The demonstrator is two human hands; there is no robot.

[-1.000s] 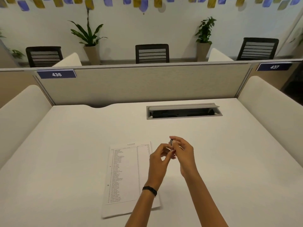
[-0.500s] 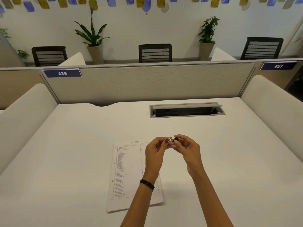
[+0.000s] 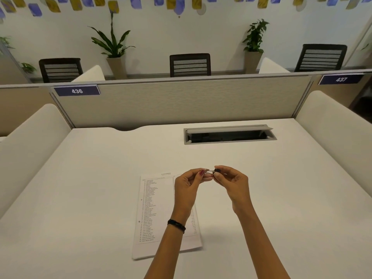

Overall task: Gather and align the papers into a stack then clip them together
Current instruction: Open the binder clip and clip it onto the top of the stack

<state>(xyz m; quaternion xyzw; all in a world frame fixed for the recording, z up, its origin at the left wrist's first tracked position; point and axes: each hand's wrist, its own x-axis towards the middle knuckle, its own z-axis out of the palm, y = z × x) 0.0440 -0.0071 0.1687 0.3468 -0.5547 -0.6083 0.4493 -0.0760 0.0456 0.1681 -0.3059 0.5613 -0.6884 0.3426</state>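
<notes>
Hands raised over the desk, pinching a binder clip between them.
Left hand (image 3: 189, 188) and right hand (image 3: 231, 186) both grip the binder clip (image 3: 213, 172) above the paper stack (image 3: 159, 214) lying near the desk's (image 3: 90, 188) front edge.

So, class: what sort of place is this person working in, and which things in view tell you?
Probably an open-plan office or study hall: numbered desk labels such as 436, a partition screen dividing workstations, and a cable port set into the desk.
</notes>
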